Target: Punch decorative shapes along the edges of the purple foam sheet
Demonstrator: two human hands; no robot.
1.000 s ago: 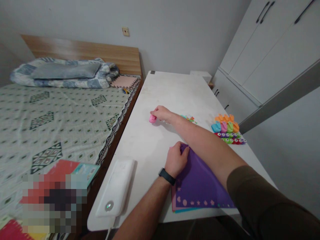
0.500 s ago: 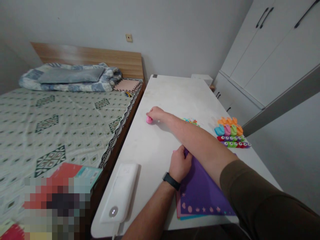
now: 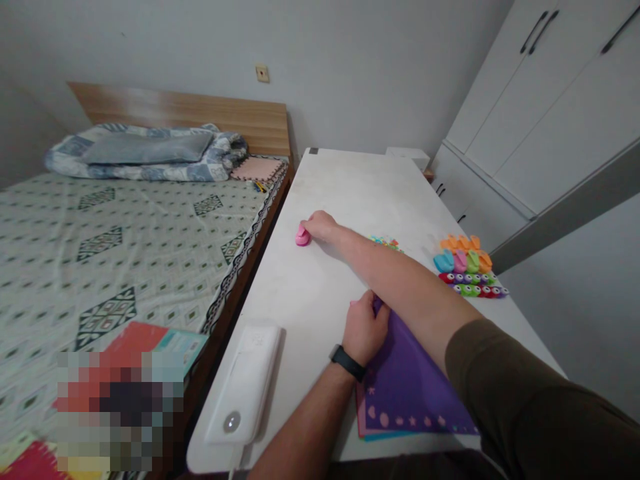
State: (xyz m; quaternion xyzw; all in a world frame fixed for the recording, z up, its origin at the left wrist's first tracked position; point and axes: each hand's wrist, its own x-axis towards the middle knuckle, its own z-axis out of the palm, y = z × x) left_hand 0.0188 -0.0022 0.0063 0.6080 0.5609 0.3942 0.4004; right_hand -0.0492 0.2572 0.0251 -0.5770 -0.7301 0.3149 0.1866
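Note:
My right hand (image 3: 323, 225) stretches far across the white table (image 3: 320, 280), its fingers closed on a small pink craft punch (image 3: 302, 236). The punch stands on the tabletop near the left edge. Closer in, my left hand (image 3: 366, 328), with a dark band at the wrist, is closed on the upper left corner of a purple sheet (image 3: 410, 373). Star, heart, crown and round cut-outs run along the sheet's near and left edges. Pink and blue sheets lie beneath it. My right forearm passes over the purple sheet and hides part of it.
Small coloured paper bits (image 3: 387, 243) lie beyond my right forearm. Rows of orange, blue, pink and green craft punches (image 3: 465, 260) and eye-decorated pieces (image 3: 473, 290) stand at the right. A white power bank (image 3: 245, 393) with a cable is at the near left, beside the bed (image 3: 165, 227).
My right hand and the pink punch moved slightly left, then a little back right, with more of the punch now showing. My left hand keeps to the sheet's corner. The camera view has shifted slightly.

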